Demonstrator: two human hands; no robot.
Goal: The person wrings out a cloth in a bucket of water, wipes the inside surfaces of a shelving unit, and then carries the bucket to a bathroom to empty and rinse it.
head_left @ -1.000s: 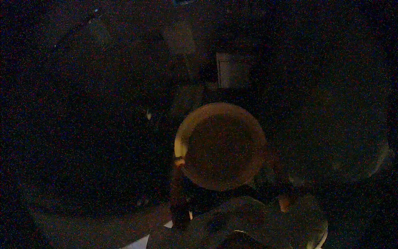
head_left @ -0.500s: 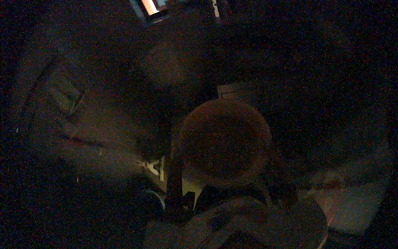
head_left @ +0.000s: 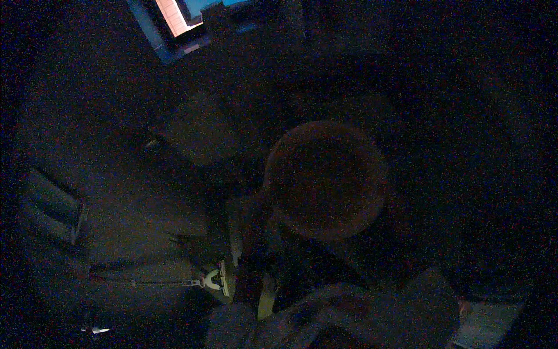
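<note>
The scene is very dark. A round, reddish-brown basin [head_left: 326, 180] is held up in front of my body, its rim showing as a dim ring and its inside too dark to make out. My left hand [head_left: 260, 210] is at its left side, with the dark forearm running down below it. My right hand [head_left: 396, 195] is a faint shape at the right side. Both hands seem to hold the basin by its sides, though the separate fingers are lost in the dark.
Grey cloth of my clothing [head_left: 354, 314] fills the bottom. Left of my forearm is a pale, forked fitting [head_left: 214, 282] on a thin cord. A bright opening [head_left: 177, 20] shows at the top, a dark framed panel [head_left: 55, 209] at the far left.
The view has turned and the surroundings have shifted. The bright opening shows more, and the pale fitting sits lower. The basin stays held before me, slightly higher and to the right in view.
</note>
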